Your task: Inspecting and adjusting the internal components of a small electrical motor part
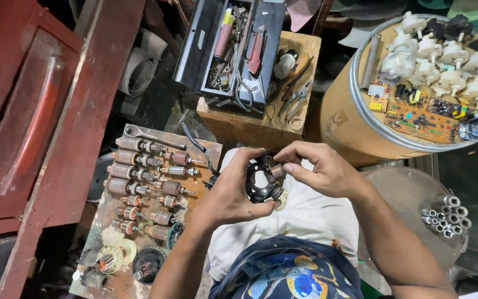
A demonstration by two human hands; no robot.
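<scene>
Both hands, left hand (230, 194) and right hand (322, 169), clamped on perhaps a black brush-holder ring (261, 182) above cluttered rusty tray (195, 145).

A red cabinet (34, 127) stands left; a wooden box (261, 119) holds an open toolbox (233, 47); a drum (349, 119) stands right.

Hiding part of the black ring part (262, 180) behind the left hand (229, 194) and the right hand (319, 169). Running off the right edge: the drum (341, 119). Sitting too small to tell apart: bits in the toolbox (233, 50). Getting cut off at the bottom: both arms.
</scene>
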